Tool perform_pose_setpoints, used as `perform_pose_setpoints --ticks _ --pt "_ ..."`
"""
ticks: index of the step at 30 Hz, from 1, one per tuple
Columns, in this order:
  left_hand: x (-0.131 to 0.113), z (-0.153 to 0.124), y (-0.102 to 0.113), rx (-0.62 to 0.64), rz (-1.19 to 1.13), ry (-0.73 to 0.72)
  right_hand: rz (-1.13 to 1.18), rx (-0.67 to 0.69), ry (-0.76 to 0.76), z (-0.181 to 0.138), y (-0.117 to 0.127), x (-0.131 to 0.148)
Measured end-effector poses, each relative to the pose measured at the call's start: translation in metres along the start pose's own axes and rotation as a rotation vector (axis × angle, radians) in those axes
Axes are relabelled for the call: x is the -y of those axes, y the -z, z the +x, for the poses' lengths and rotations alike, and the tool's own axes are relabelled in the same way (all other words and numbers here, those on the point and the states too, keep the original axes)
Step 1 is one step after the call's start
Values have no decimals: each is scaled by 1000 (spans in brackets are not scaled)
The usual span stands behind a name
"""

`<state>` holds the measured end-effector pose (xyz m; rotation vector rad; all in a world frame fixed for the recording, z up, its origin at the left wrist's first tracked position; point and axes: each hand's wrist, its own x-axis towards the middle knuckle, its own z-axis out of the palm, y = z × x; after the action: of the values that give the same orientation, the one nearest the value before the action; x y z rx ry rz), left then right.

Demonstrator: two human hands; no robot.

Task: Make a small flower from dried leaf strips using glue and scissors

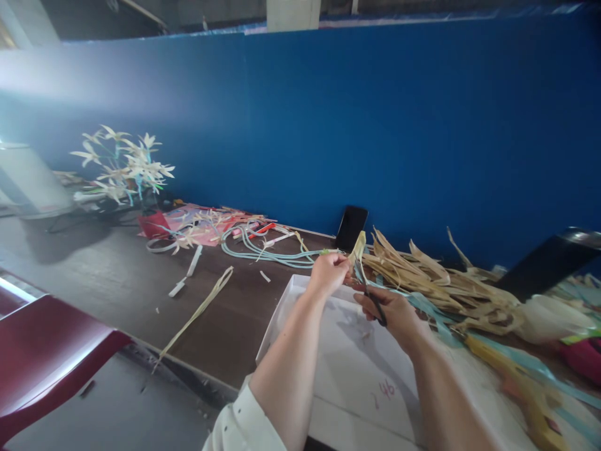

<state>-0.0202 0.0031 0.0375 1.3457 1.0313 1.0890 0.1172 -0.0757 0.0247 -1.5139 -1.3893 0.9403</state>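
Note:
My left hand (331,270) pinches a small pale yellow piece of dried husk (358,244) above the far edge of a shallow white box (323,369). In my right hand (394,313) is a pair of scissors (377,307) with dark handles, its blades pointing up at the husk piece. Whether the blades touch or cut the husk cannot be made out. Just beyond my hands a heap of long dried husks (422,275) lies against the blue partition. A small faint scrap rests in the box, below my hands.
A phone (352,227) leans on the blue partition (422,125). Pale blue cord (263,257) and a husk strip (200,307) lie leftward; husk flowers (136,163) stand behind. A yellow glue gun (516,382) and dark cylinder (549,263) are at right, a red chair (51,357) at left.

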Motion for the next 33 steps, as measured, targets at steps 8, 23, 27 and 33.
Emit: perform_pose_setpoints --ticks 8,23,27,33 --pt "6 1 -1 81 52 -37 -72 -16 40 0 4 -2" --pt "0 -3 -1 138 -34 -18 -28 -35 6 -3 5 8" --pt "0 -3 -3 132 -33 -19 -51 -29 19 -2 7 5" --pt "1 -3 -3 141 -31 -34 -37 -18 41 -1 8 2"
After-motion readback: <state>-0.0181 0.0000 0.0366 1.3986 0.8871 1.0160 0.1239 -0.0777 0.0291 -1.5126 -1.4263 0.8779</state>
